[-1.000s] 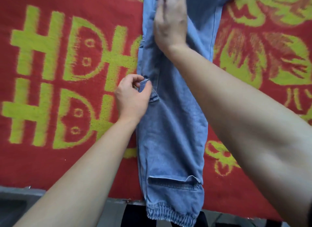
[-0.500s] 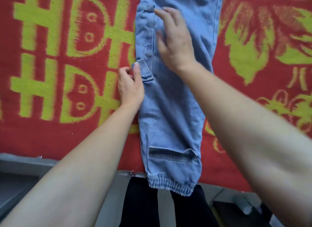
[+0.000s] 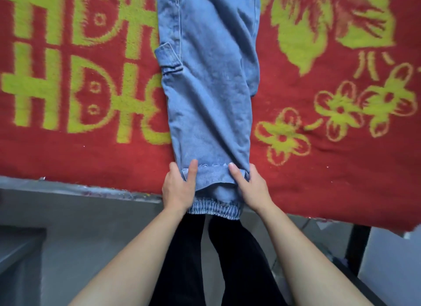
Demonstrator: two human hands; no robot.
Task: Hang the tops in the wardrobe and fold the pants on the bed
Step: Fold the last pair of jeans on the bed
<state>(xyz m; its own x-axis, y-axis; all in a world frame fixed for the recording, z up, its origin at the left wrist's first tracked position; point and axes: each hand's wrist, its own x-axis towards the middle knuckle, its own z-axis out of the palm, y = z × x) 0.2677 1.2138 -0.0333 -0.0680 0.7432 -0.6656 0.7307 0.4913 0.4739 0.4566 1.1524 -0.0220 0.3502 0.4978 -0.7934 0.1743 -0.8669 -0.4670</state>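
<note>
Both hands have shifted from mid-leg down to the hem end of the light blue denim pants (image 3: 209, 101). The left hand (image 3: 178, 188) pinches the 9 o'clock edge and the right hand (image 3: 251, 188) the 3 o'clock edge, thumbs on top.

The pants lie on the red plush blanket with yellow-green motifs (image 3: 319, 169), long axis 12 to 6 o'clock, and the gathered elastic cuff (image 3: 214, 211) overhangs the bed edge. The garment's bulk lies at 12 o'clock from the grip, so the fold probably travels that way, and both hands are equally near.

The waistband is cut off at 12 o'clock. The fingers under the fabric are hidden.
</note>
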